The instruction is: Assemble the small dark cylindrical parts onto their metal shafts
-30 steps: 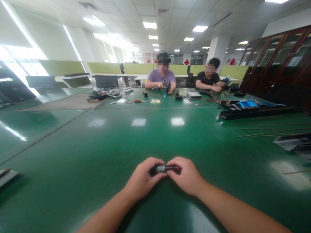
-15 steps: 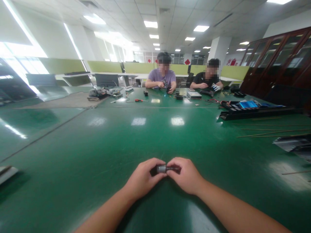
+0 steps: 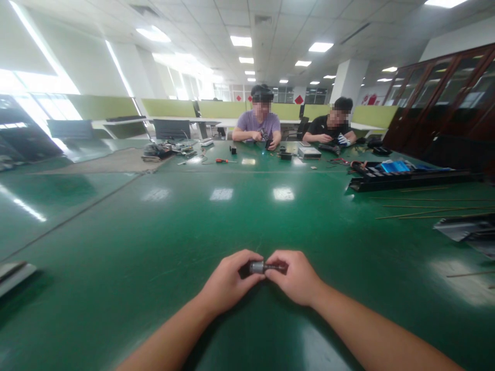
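Note:
A small grey metal cylinder with a thin dark shaft (image 3: 257,267) lies sideways between my two hands, low over the green table (image 3: 216,221). My left hand (image 3: 232,278) is closed round the cylinder, its thumb below and fingers above. From the other side my right hand (image 3: 296,278) pinches the piece where the shaft leaves the cylinder. The shaft runs on into the hollow of the right hand. Both ends are partly hidden by my fingers, and the exact kind of part is too small to tell.
Two people sit across the table, handling parts. An orange-handled screwdriver (image 3: 222,161), a heap of electronic parts (image 3: 158,149) and a white box (image 3: 309,152) lie far off. At right are a long black housing (image 3: 371,183) and thin rods (image 3: 425,208).
My hands and the metal cylinder hold nearly the same place. The view has shifted very slightly. The person at the far right has the head bent a little differently.

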The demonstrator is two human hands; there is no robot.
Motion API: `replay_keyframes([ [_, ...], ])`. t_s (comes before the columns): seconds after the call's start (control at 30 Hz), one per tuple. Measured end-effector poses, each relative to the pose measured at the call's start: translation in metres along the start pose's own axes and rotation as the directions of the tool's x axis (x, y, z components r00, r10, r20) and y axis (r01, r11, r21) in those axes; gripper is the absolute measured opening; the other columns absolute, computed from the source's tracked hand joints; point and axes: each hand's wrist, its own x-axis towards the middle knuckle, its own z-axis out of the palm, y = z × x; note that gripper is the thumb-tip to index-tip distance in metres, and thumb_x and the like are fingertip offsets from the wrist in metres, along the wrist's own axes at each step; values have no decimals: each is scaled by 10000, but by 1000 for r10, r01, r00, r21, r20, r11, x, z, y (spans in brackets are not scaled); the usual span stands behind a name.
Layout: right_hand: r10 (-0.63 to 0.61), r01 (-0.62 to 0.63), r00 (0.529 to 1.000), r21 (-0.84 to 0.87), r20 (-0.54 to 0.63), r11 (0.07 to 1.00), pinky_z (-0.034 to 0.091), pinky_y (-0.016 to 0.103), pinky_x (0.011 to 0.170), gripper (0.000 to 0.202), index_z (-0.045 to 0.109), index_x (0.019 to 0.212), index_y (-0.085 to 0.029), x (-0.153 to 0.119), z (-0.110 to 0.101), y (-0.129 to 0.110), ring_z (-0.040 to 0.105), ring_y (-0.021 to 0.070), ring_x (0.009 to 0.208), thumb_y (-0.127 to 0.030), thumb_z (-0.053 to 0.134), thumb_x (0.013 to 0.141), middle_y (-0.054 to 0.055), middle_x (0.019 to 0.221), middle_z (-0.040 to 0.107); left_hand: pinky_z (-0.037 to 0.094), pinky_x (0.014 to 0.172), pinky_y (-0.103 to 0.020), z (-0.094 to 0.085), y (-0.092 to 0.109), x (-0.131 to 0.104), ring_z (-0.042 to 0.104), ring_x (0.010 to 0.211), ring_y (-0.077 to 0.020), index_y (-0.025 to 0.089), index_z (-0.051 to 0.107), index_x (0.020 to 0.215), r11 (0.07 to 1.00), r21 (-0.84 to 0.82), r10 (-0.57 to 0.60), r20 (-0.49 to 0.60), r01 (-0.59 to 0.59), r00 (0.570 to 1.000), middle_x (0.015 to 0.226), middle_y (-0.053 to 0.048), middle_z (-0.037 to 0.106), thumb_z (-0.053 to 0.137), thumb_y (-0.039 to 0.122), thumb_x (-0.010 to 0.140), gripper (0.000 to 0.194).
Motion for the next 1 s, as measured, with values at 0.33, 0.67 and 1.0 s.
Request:
replay_keyframes([
  [0.33, 48, -49, 999, 16, 20, 999, 457, 244, 627, 99, 756, 839, -191, 0, -1, -2, 662, 166, 672, -212, 672, 793, 19, 766, 749, 480, 819, -281, 1, -3, -1, 637, 904, -172, 238, 656, 1047, 1000, 9, 1, 9, -1, 1000, 982, -8, 694, 693, 278, 852, 203],
  [0.67, 22, -22, 1000, -25, -20, 999, 460, 244, 629, 90, 753, 813, -189, -1, -3, -6, 662, 168, 673, -206, 667, 797, 20, 749, 745, 497, 812, -305, -1, 0, 0, 637, 900, -194, 212, 650, 1053, 1000, 22, 2, -19, -2, 1000, 991, -41, 692, 655, 306, 865, 210],
  [1.0, -8, 7, 999, -29, -42, 1000, 471, 235, 620, 62, 735, 794, -183, 0, -3, -5, 655, 165, 672, -210, 682, 776, 21, 738, 731, 499, 814, -297, 0, 0, 0, 646, 899, -188, 216, 655, 1050, 1000, 8, 9, -39, -9, 999, 982, -31, 697, 674, 289, 857, 207],
])
